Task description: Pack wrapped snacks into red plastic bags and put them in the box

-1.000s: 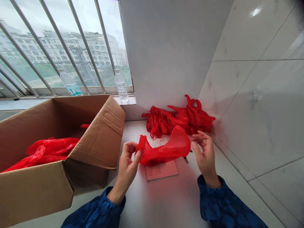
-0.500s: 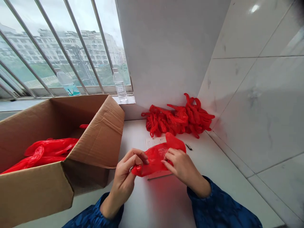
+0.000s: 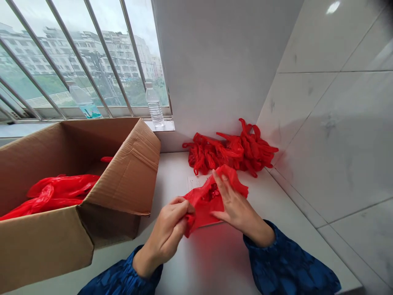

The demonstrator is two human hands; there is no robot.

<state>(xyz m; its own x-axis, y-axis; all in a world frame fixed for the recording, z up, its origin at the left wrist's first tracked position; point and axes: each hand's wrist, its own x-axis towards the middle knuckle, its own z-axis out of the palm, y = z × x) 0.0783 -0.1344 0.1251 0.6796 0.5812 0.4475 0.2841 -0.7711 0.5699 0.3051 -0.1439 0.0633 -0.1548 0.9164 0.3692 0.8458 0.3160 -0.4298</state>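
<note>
A bare left hand and a bare right hand work on a thin red plastic carrier bag, bunched between them just to the right of an open brown cardboard box. The bag sits over a pale printed paper sheet, which shows only along its far edge.

The left hand is closed, its fingers curled round a gathered edge of the bag, with a small tail of red film poking out below. The right hand is spread wide, its fingers lying across the crumpled middle of the film. They touch the bag, but I cannot tell whether they are pinching it or only pressing on it.

Farther from the box's near corner, beyond the sheet, lies a heap of knotted red plastic bags against the wall. Inside the box are loose red plastic bags. Beyond the box, two clear plastic water bottles stand on the window ledge.

The step in hand looks like gathering and smoothing this one bag into a compact bunch, and it appears only partly done, with film still loose at the far corner. The next move calls for drawing that loose corner in towards the left hand's hold, so that the thin film does not slip free.
</note>
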